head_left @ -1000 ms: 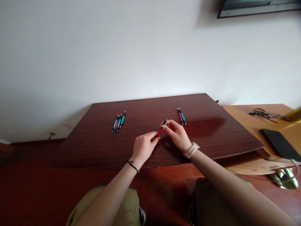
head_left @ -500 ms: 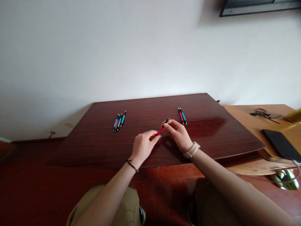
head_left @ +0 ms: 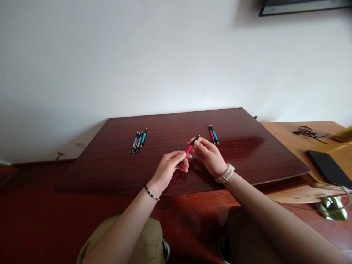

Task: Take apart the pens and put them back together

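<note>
Between my two hands a pink and black pen (head_left: 189, 148) is held at a slant above the dark wooden table (head_left: 170, 130). My left hand (head_left: 172, 164) is closed on its lower end, with some fingers curled beneath. The fingertips of my right hand (head_left: 208, 153) pinch the black upper part, and the tip sticks out beyond them. Beyond my right hand lie a pink pen (head_left: 212, 135) and a blue pen (head_left: 215, 135) side by side. Several blue, pink and black pens (head_left: 139, 141) lie in a group to the left.
A lighter wooden table (head_left: 277, 137) adjoins on the right, bearing a black cable (head_left: 308, 132), a dark flat device (head_left: 328, 167) and a yellow object (head_left: 343, 135) at the edge. White wall (head_left: 165, 55) rises behind. A screen (head_left: 302, 7) hangs at upper right.
My left hand has turned and shifted its grip on the pen, its fingers now showing curled underneath. The pen's upper tip sits slightly higher and farther right.
</note>
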Motion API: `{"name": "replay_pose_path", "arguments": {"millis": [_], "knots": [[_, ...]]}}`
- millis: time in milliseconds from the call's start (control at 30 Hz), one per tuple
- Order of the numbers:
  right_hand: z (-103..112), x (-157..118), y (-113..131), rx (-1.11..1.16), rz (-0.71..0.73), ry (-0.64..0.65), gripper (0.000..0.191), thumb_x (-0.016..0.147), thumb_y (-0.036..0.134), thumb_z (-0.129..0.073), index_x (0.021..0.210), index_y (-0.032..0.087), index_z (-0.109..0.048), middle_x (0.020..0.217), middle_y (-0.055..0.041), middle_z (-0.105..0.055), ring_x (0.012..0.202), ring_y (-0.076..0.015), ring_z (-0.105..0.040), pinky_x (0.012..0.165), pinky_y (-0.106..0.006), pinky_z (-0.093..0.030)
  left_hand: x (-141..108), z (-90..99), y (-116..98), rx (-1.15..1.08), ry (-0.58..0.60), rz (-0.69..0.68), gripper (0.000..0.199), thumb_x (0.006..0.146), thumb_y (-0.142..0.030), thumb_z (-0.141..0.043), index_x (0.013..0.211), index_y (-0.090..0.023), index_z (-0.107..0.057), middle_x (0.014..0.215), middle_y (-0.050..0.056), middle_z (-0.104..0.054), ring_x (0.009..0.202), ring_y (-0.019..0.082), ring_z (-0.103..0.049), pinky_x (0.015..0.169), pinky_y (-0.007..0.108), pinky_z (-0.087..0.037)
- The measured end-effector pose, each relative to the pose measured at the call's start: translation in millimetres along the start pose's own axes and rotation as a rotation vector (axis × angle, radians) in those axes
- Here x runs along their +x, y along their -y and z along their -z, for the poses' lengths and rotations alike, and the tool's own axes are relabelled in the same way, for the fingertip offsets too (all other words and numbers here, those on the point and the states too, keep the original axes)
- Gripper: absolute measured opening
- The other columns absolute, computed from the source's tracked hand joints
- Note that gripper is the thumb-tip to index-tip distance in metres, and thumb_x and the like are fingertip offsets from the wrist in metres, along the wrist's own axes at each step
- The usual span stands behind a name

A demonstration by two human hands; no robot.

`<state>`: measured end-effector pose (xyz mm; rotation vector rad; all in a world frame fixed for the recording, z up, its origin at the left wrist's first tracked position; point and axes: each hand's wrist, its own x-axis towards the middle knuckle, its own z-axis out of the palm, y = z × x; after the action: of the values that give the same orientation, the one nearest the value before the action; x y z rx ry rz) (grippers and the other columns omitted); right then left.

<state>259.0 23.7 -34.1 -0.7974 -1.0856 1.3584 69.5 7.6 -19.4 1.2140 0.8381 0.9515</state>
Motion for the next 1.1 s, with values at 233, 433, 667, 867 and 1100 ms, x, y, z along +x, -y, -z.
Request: {"name": "replay_pose_path", "arguments": {"millis": [233, 433, 667, 867, 1100], "knots": [[1, 1, -2, -0.094, 0.06, -0.048, 0.028, 0.092, 0.051, -0.081, 0.099, 0.025, -0.074, 0.094, -0.0015, -0.07, 0.077, -0.0154, -0.058, 0.075, -0.029, -0.053, 4, -0.1, 1, 0.024, -0.098, -0.053, 0.029, 0.095, -0.045, -0.074, 0.098, -0.016, -0.079, 0.07, 0.0, -0.06, 0.063, 0.013, -0.056, 0.063, 0.027, -0.044], [1, -1, -5, -0.15, 0.085, -0.1, 0.032, 0.092, 0.053, -0.081, 0.092, 0.024, -0.068, 0.082, 0.0001, -0.065, 0.074, -0.0157, -0.057, 0.072, -0.03, -0.049, 6, 2.6, -1, 0.218, -0.21, -0.12, 0.027, 0.093, -0.041, -0.077, 0.105, -0.017, -0.08, 0.071, 0.002, -0.069, 0.067, 0.015, -0.06, 0.065, 0.027, -0.045], [5, 4, -2, -0.103, 0.12, -0.15, 0.028, 0.091, 0.049, -0.082, 0.092, 0.024, -0.069, 0.081, 0.0007, -0.063, 0.072, -0.0148, -0.054, 0.07, -0.029, -0.046, 4, 2.6, 0, 0.082, -0.13, -0.008, 0.046, 0.098, -0.059, -0.068, 0.101, -0.014, -0.078, 0.064, -0.003, -0.051, 0.054, 0.009, -0.039, 0.053, 0.026, -0.029], [12, 7, -2, -0.106, 0.134, -0.197, 0.032, 0.089, 0.053, -0.083, 0.09, 0.026, -0.066, 0.081, 0.0001, -0.062, 0.071, -0.0158, -0.055, 0.067, -0.03, -0.047, 5, 8.5, 7, -0.113, -0.174, 0.059, 0.053, 0.096, -0.065, -0.066, 0.084, -0.013, -0.072, 0.062, -0.003, -0.046, 0.052, 0.008, -0.037, 0.051, 0.025, -0.024], [12, 8, 1, -0.096, 0.135, -0.207, 0.029, 0.089, 0.052, -0.083, 0.092, 0.027, -0.068, 0.082, -0.0007, -0.063, 0.072, -0.0166, -0.055, 0.067, -0.031, -0.049, 6, 11.9, 7, -0.164, -0.183, 0.043, 0.042, 0.094, -0.054, -0.072, 0.079, -0.016, -0.063, 0.06, -0.005, -0.042, 0.052, 0.008, -0.036, 0.052, 0.025, -0.025]]}}
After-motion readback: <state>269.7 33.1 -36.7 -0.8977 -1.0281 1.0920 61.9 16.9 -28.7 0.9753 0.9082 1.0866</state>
